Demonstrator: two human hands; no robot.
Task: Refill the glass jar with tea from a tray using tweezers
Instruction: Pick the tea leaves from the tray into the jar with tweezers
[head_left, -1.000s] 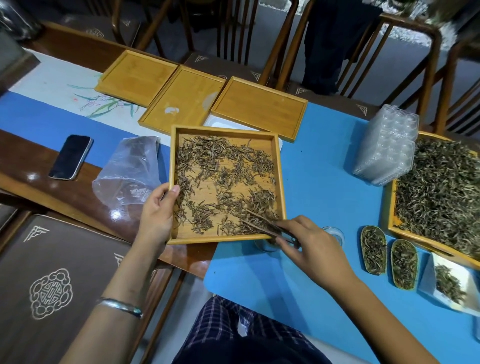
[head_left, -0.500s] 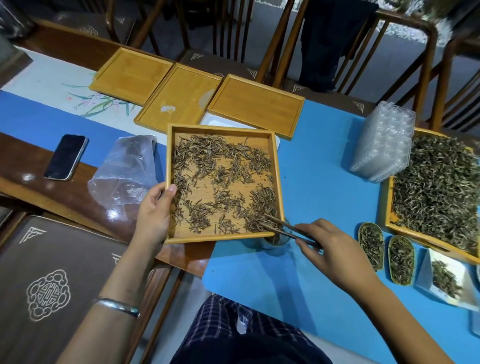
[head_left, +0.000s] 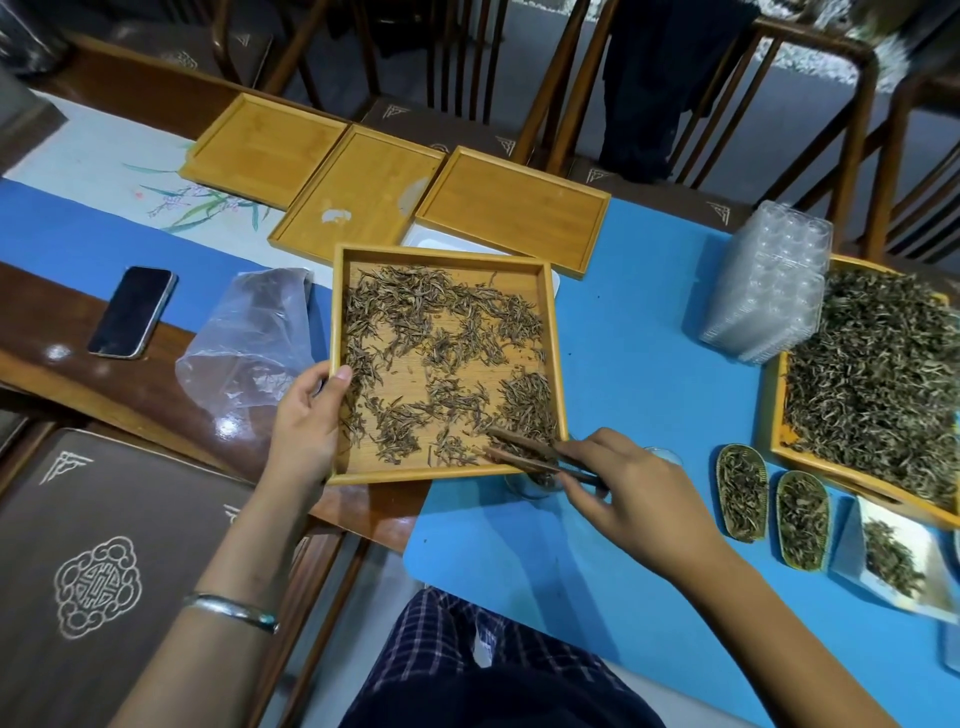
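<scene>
Far left of the frame: a phone (head_left: 132, 312) lying face up on the worktop (head_left: 639, 364), a crumpled plastic bag (head_left: 249, 338) just right of it. Centre left: the left hand (head_left: 306, 421) gripping the near left rim of the tea tray (head_left: 340, 312), thumb hooked over the edge, fingers curled beneath; grip unchanged from a second ago, tray shifted only slightly. Loose tea (head_left: 441, 358) scattered across the tray floor, thicker near its lower right corner. Centre right: the right hand (head_left: 634, 493) pinching the tweezers (head_left: 535, 457), tips now back inside that lower right corner among the leaves, after hanging over the glass jar (head_left: 530, 483) half a second ago. Jar just below the tray's near right corner, partly hidden by rim and tweezers; fill level impossible to judge. Probably one load dropped and another pinch starting, so refilling well under way, not finished. Far right: two small scoops (head_left: 743, 488) of tea and a heaped tray (head_left: 779, 441).
</scene>
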